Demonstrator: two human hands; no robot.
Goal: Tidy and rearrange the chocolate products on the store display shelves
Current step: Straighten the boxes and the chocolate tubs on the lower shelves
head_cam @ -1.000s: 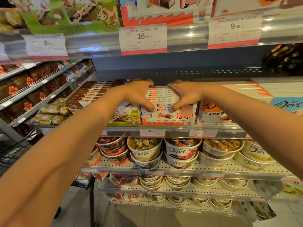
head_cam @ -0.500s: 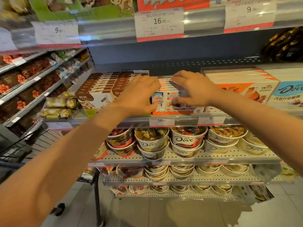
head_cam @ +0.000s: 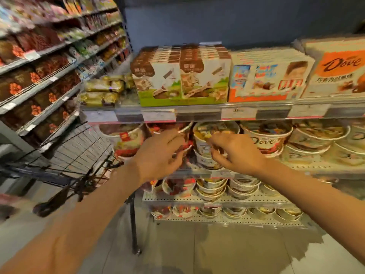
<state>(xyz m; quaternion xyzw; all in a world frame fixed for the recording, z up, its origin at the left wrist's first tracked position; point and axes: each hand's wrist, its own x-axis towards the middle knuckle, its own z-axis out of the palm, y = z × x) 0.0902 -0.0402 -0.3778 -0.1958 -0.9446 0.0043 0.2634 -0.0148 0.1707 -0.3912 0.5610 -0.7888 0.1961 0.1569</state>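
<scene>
My left hand (head_cam: 160, 153) and right hand (head_cam: 236, 152) reach side by side at the middle shelf of stacked Dove chocolate tubs. The left hand's fingertips are at a red-and-white tub (head_cam: 185, 140). The right hand's curled fingers are against a cream Dove tub (head_cam: 214, 128). Motion blur hides whether either hand grips. A brown-red Dove tub (head_cam: 265, 138) stands just right of my right hand. On the shelf above, the orange Kinder box (head_cam: 262, 82) stands between cow-print chocolate boxes (head_cam: 181, 82) and an orange Dove box (head_cam: 339, 72).
A metal shelf rail with price tags (head_cam: 197, 113) overhangs the tubs just above my hands. Gold-wrapped chocolate packs (head_cam: 102, 86) lie at the upper shelf's left end. A black wire cart (head_cam: 79, 151) is close on the left, in front of a side aisle of shelves (head_cam: 39, 76). Two lower shelves hold more tubs.
Both hands left the Kinder box on the upper shelf and dropped to the Dove tub shelf below. The view swung down and left.
</scene>
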